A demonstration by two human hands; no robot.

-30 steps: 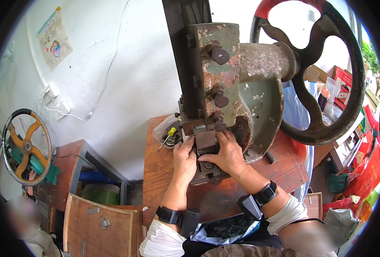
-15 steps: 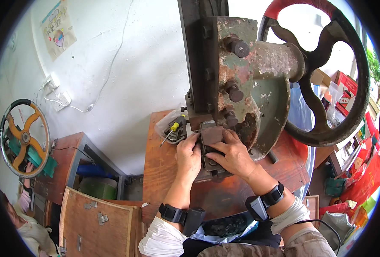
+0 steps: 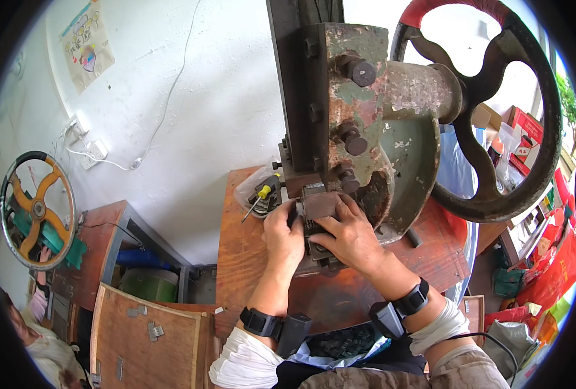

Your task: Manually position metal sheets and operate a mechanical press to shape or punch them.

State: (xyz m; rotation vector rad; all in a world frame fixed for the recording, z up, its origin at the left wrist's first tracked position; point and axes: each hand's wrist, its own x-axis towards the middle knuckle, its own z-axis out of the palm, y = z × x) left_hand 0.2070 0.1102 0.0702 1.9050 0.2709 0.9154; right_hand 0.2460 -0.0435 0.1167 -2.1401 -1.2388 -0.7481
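At the foot of a hand press (image 3: 359, 97) with chipped green paint sits a dark metal die (image 3: 315, 189). A flat brown block (image 3: 320, 205) lies over the die, just below the ram. My right hand (image 3: 351, 235) grips the block's right side, fingers curled over its edge and thumb bent in front. Against the left side of the die, my left hand (image 3: 283, 235) is closed with its fingers bent inward. Whatever lies between those left fingers is hidden. A thin row of metal pieces seems to show between my hands, too small to name.
The press's large handwheel (image 3: 482, 110) stands at the right. A clear plastic tub (image 3: 252, 191) holds a yellow-handled screwdriver (image 3: 264, 192). Below are a bag of small dark parts (image 3: 343, 342) and a wooden tray (image 3: 139, 343). A co-worker's hand (image 3: 44, 254) is near another wheel (image 3: 38, 207).
Both hands have shifted very slightly left at the die. My right fingers have slid a little farther over the brown block, and its thumb has moved slightly.
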